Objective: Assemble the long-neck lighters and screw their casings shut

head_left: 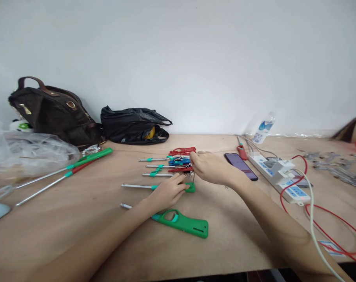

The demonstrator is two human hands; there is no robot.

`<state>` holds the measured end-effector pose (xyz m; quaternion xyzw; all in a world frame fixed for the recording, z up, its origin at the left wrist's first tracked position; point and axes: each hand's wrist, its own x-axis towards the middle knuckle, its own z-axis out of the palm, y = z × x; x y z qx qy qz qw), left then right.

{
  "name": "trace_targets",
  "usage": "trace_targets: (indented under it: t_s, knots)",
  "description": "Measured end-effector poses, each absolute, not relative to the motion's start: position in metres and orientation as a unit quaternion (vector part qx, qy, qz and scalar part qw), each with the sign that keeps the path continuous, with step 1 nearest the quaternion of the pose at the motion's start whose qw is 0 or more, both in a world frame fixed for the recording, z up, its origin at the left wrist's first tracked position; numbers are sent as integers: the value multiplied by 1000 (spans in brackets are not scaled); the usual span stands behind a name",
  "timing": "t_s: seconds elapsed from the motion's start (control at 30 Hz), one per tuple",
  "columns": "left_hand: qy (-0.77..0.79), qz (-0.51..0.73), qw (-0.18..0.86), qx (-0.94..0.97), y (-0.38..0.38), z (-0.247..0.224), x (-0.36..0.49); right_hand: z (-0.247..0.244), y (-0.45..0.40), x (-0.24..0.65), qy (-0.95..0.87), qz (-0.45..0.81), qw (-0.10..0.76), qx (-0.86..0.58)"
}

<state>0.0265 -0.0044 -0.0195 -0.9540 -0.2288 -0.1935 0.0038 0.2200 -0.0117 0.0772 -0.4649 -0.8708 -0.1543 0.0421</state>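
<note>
My left hand (170, 190) rests on a long-nosed lighter with a green handle (190, 188), its fingers closed around the handle. The metal tube of that lighter points left. Above the handle's right end, my right hand (210, 167) is pinched on a thin rod (193, 178) that points down at the handle; what kind of rod it is I cannot make out. Nearer to me lies another green lighter (185, 222), partly behind my left forearm. Beyond my hands are several lighter parts with metal tubes (153, 159), and a red handle (182, 150) lies at the back.
Two long lighters (89, 158) lie at left by a clear plastic bag (33, 150). A brown bag (57, 113) and black plastic bag (133, 124) stand by the wall. At right are a phone (241, 166), power strip (279, 178), red cable (336, 211) and metal parts (342, 166).
</note>
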Motion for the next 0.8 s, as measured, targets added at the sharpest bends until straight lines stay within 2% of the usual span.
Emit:
trace_targets:
  t_s: [0.17, 0.3, 0.5, 0.67, 0.8]
  knots:
    - [-228, -192, -6, -954, -5, -18, 27, 72, -6, 221, -849, -189, 37, -493]
    - [-227, -191, -1, -955, -5, -17, 27, 72, -8, 226, -872, -163, 63, -457]
    - [-229, -196, -8, -954, -5, -18, 27, 71, -6, 224, -863, -195, 27, -465]
    - [-226, -198, -6, -954, -5, -18, 27, 72, -7, 227, -878, -184, 56, -438]
    - [-226, -192, -3, -955, -6, -17, 27, 72, -8, 228, -872, -186, 21, -452]
